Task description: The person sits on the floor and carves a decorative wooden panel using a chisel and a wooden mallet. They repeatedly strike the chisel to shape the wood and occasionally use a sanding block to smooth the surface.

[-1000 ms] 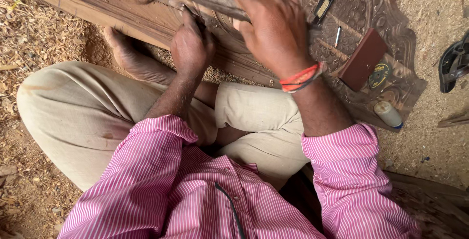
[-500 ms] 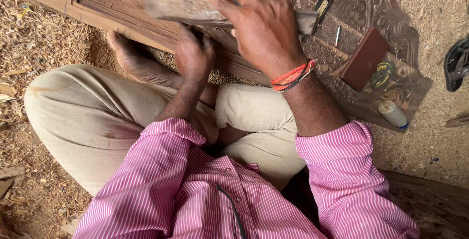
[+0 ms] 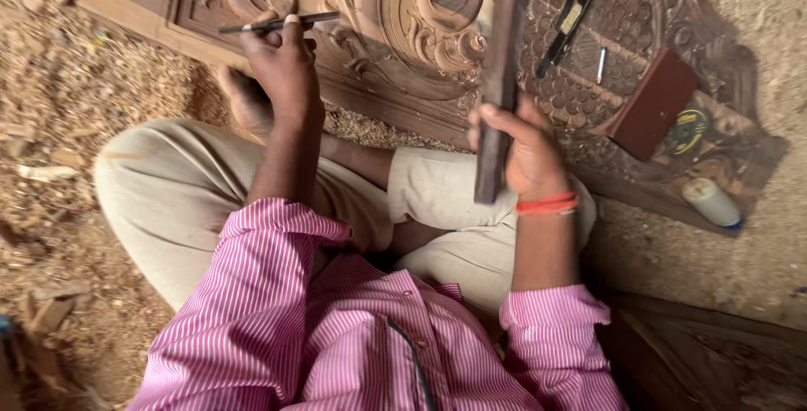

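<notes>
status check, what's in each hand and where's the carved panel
Left hand grips thin chisel, tip over carved panel. Right hand holds wooden mallet upright, off the chisel. Loose tools lie on panel's right.

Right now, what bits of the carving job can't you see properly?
All in the head view:
- Tip of the thin chisel: too small to see clearly; the left hand covers its handle end.
- Wooden mallet: its top is cut off by the picture's edge; the right hand hides part.
- Carved panel: cut off at the top.
</notes>
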